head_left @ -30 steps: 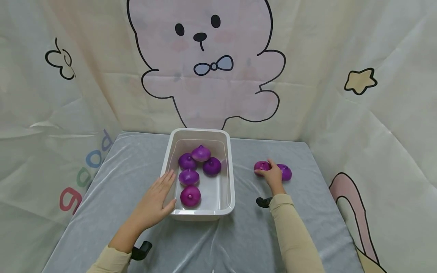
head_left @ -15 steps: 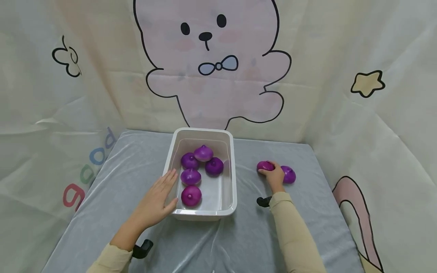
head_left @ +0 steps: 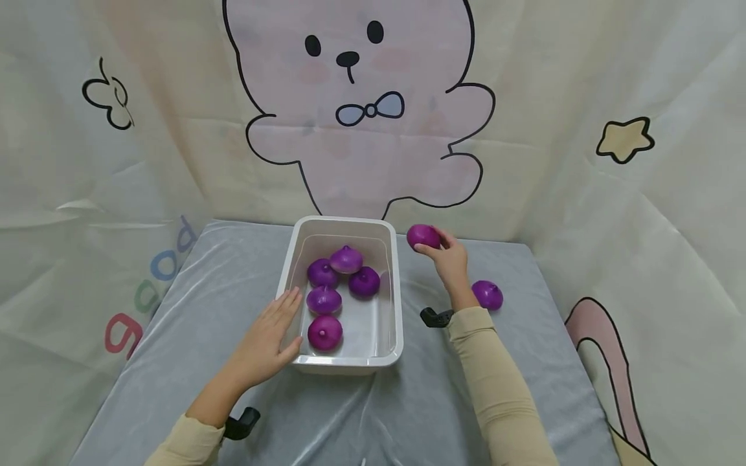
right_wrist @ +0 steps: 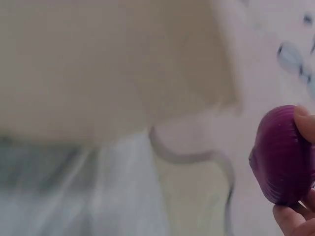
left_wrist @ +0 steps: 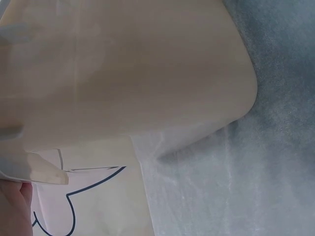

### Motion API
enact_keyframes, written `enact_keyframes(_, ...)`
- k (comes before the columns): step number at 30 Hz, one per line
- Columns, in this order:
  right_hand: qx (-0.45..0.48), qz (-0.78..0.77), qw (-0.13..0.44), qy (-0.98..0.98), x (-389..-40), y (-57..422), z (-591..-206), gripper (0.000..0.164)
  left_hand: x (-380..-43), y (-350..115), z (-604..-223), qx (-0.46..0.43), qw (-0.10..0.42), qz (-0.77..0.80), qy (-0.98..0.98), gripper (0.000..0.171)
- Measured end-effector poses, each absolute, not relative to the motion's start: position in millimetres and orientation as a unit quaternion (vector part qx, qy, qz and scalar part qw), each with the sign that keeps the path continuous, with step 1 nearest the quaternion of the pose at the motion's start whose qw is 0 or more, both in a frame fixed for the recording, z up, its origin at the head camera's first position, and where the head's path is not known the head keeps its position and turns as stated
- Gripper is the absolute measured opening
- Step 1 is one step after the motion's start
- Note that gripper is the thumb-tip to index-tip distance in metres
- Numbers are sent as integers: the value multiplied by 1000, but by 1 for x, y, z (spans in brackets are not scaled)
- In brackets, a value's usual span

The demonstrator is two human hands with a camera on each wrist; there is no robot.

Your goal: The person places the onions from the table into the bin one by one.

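Note:
In the head view my right hand [head_left: 451, 264] grips a purple onion [head_left: 423, 237], held up off the table to the right of a white plastic bin [head_left: 390, 317]. The right wrist view shows that onion [right_wrist: 283, 157] between thumb and fingertips. My left hand [head_left: 265, 340] lies with straight fingers against the bin's left rim. Several purple onions, such as the nearest one [head_left: 325, 332], rest inside the bin, mostly on its left side. Another onion [head_left: 487, 295] sits on the table beside my right wrist.
A grey cloth [head_left: 431, 401] covers the table. Cream curtains with a printed bear [head_left: 361, 155] stand behind it and at both sides. Each wrist carries a black mount; the left one [head_left: 242, 424] is near the table's front.
My right hand has lifted one onion from beside the other and carried it up and left toward the bin. My left hand stays at the bin's rim.

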State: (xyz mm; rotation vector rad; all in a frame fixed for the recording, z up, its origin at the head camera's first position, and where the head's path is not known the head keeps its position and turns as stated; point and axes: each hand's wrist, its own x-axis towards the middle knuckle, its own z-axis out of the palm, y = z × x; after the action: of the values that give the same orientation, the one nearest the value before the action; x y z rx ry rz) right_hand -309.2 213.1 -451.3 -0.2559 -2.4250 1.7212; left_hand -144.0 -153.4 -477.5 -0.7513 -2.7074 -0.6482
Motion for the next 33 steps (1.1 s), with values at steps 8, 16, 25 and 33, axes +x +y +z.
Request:
enact_keyframes(8,-2,617,8,-787,-308,153,-402,72,-143,-154,-477,-251,123,-213,-936,70)
enact_keyframes(16,29,603,-50,-796,-315,96,-402,75,-143,-154,-477,-258,126,-212,-934,71)
enact_keyframes(25,45,553,-76,-829,-320,41,-438,74,-143,-155,-477,-245,96,-210,-942,71)
enact_keyframes(33,80,476,-77,-872,-314,21,-464,74,-145,-157,-478,-244,100,-209,-942,72)
